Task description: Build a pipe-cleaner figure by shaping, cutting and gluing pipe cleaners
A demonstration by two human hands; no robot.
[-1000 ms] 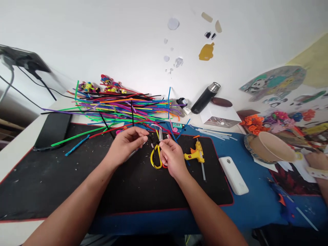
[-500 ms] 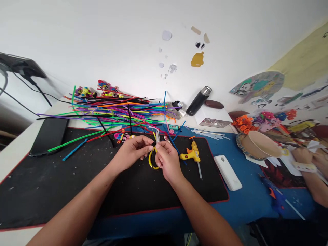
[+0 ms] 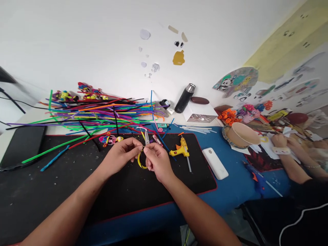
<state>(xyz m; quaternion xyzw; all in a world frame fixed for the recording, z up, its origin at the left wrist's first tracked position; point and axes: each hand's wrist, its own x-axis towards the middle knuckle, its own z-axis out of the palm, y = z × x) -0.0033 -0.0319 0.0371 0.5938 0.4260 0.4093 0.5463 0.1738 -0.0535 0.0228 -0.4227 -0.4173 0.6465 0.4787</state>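
My left hand [image 3: 125, 153] and my right hand [image 3: 158, 160] meet fingertip to fingertip above the black mat [image 3: 115, 191]. Both are closed in a pinch on a small dark piece that looks like black pipe cleaner [image 3: 143, 147], mostly hidden by the fingers. Just beneath them lies a pair of scissors [image 3: 147, 137] with yellow handles, its blades pointing away from me. A small colourful pipe-cleaner figure [image 3: 110, 139] rests beyond my left hand. To the right of my right hand is a yellow glue gun [image 3: 181, 149] with a glue stick in it.
A pile of coloured pipe cleaners [image 3: 102, 114] spreads along the wall. A phone [image 3: 24, 145] lies at left. A black flask [image 3: 185, 99] leans at the back. On the right are a white power bank [image 3: 215, 163], a bowl [image 3: 243, 135] and another person's hands [image 3: 280, 141].
The view has turned to the right, so things on the table appear further left. My hands stay together above the scissors, with fingertips still pinched and slightly shifted.
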